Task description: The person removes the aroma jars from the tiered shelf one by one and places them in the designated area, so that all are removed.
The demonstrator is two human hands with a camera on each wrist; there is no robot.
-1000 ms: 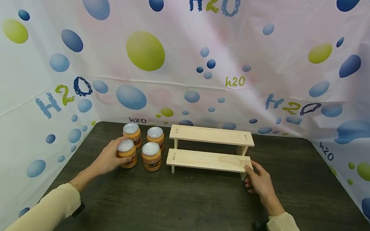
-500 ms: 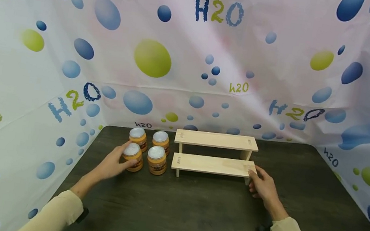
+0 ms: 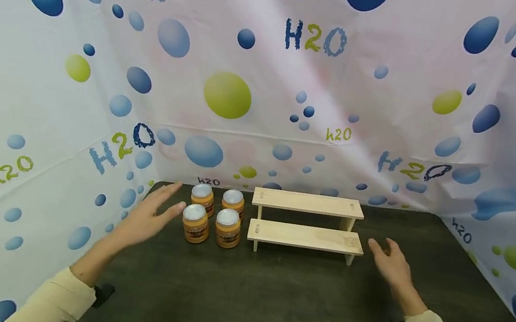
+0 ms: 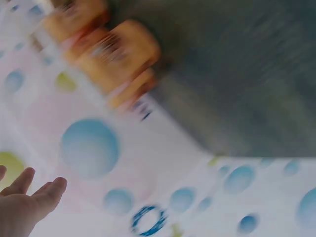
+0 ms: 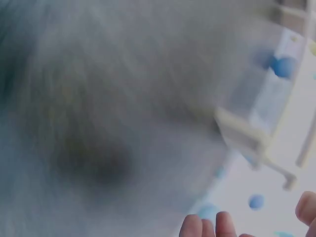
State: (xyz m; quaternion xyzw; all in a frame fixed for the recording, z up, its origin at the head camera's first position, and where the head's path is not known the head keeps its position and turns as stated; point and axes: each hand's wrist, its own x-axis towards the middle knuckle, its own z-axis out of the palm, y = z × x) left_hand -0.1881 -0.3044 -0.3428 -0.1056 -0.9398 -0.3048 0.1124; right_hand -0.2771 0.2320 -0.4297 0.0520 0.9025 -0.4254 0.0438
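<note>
Several orange jars with silvery lids stand in two rows at the back left; the front left jar (image 3: 195, 225) is nearest to my left hand (image 3: 144, 221). That hand is apart from it, fingers extended and thumb spread, holding nothing. To the right of the jars is a pale wooden two-step shelf (image 3: 305, 237). My right hand (image 3: 392, 264) is off the shelf's right end with nothing in it, fingers parted. In the left wrist view the jars (image 4: 118, 54) are blurred. The right wrist view catches the shelf (image 5: 242, 131) blurred, with fingertips (image 5: 224, 224) at the bottom edge.
A dark table (image 3: 267, 301) lies under everything. Behind it and along both sides hangs a white sheet (image 3: 267, 95) printed with blue and green spots and H2O lettering. The shelf stands close to the back sheet.
My left hand has come off the front left jar and drawn back to the left. My right hand has let go of the shelf's right end and moved right. The head view has shifted.
</note>
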